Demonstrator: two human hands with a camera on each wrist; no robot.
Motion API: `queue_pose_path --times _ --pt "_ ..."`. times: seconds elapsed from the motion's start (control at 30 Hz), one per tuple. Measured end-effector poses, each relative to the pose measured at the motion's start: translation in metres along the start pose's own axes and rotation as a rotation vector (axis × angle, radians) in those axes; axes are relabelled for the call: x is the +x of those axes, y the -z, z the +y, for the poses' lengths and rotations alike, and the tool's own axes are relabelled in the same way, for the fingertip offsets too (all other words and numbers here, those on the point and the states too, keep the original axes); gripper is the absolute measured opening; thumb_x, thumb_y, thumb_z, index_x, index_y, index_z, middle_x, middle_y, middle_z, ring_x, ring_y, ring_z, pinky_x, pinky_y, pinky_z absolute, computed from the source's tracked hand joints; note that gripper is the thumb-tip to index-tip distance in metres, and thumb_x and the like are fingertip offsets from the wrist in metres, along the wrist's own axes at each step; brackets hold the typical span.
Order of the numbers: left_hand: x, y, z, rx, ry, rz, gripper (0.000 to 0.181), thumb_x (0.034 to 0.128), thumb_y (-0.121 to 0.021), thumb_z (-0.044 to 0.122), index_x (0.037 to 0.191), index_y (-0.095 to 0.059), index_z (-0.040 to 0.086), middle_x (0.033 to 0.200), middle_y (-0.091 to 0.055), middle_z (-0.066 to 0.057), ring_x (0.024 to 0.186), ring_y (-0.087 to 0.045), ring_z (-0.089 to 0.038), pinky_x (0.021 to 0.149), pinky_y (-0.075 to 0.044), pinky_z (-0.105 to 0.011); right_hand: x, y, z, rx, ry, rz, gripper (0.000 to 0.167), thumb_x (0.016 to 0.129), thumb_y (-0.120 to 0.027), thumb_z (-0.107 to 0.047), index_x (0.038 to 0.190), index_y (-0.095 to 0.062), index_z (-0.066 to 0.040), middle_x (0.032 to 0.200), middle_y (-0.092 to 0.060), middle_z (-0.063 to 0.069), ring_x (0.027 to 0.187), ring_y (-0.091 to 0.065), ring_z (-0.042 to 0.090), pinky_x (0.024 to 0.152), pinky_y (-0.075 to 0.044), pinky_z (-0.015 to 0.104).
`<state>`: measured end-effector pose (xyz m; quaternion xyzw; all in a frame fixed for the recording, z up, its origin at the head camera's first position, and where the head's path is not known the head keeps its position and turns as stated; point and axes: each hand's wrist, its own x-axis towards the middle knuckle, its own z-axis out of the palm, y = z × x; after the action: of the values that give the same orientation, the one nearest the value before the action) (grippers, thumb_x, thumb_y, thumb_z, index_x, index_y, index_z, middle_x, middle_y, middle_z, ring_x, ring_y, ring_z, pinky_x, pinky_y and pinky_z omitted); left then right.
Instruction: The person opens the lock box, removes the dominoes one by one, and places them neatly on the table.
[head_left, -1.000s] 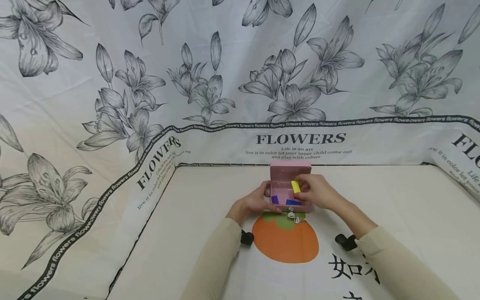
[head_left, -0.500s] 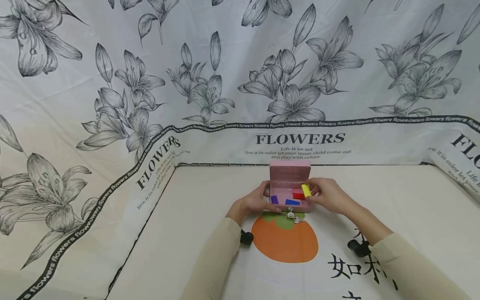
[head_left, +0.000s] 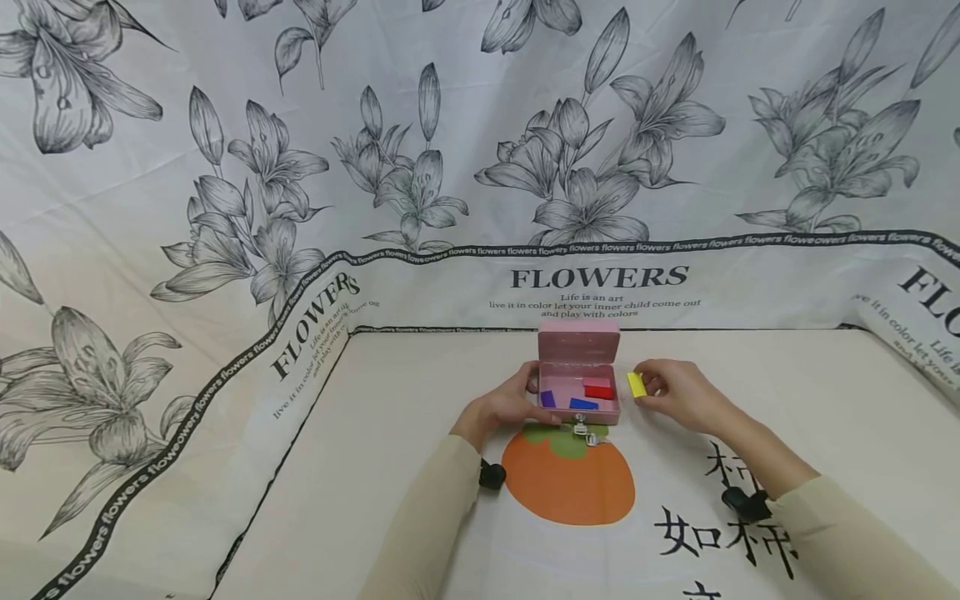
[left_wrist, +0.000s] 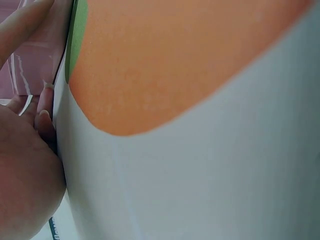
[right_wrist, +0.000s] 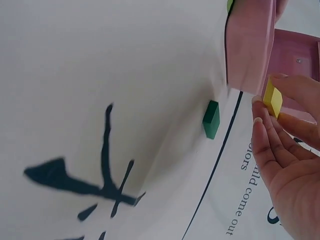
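A pink metal box (head_left: 578, 347) stands with its lid raised. My left hand (head_left: 510, 400) grips its left side, thumb along the front and fingers by the side wall. Inside lie a red block (head_left: 598, 392), a blue block (head_left: 583, 404) and a purple-blue block (head_left: 547, 399). To the right of the box, my right hand (head_left: 686, 396) pinches a yellow block (head_left: 636, 385) between thumb and fingers; the right wrist view shows this yellow block (right_wrist: 273, 99) beside the box. A green block (right_wrist: 211, 120) sits on the tablecloth there; in the head view it is hidden.
A small metal latch (head_left: 580, 427) with a dangling silver piece (head_left: 594, 439) hangs at the box front. An orange persimmon print (head_left: 568, 479) marks the white tablecloth (head_left: 390, 433). Behind the box rises a flower-printed curtain (head_left: 420, 287).
My right hand has moved rightward out of the box with the yellow block, and the red block has come into view inside. The left hand and box have stayed in place.
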<state>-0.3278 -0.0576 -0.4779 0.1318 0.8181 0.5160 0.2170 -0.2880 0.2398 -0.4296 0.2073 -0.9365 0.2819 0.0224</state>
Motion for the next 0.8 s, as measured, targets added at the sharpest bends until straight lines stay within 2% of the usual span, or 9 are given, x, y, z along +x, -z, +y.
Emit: queue_pose_path --times 0.23,0.43,0.8 --pt "0.001 0.0 -0.001 0.006 -0.007 -0.005 0.103 0.0739 -0.094 0.023 0.155 -0.031 0.025 0.119 -0.049 -0.003 0.114 -0.047 -0.022 0.105 -0.04 -0.042 -0.01 0.009 0.014 -0.013 -0.028 -0.011 0.043 0.085 -0.08 -0.006 0.121 -0.063 0.011 0.097 -0.068 0.01 0.087 -0.061 0.024 0.077 -0.054 0.039" --pt "0.0 0.0 0.001 0.017 -0.012 -0.009 0.104 0.074 -0.093 0.024 0.156 -0.03 0.024 0.12 -0.049 -0.003 0.114 -0.047 -0.022 0.105 -0.041 -0.041 -0.015 0.015 0.027 -0.023 -0.045 -0.033 0.041 0.086 -0.079 -0.006 0.119 -0.062 0.011 0.098 -0.067 0.013 0.088 -0.062 0.027 0.078 -0.055 0.043" --pt "-0.001 0.0 0.0 0.01 -0.019 -0.005 0.103 0.0745 -0.093 0.021 0.155 -0.03 0.023 0.12 -0.05 -0.004 0.113 -0.047 -0.022 0.105 -0.041 -0.043 -0.013 0.015 0.042 -0.054 -0.075 -0.083 0.038 0.086 -0.078 -0.008 0.115 -0.063 0.011 0.097 -0.065 0.015 0.088 -0.061 0.029 0.077 -0.053 0.044"
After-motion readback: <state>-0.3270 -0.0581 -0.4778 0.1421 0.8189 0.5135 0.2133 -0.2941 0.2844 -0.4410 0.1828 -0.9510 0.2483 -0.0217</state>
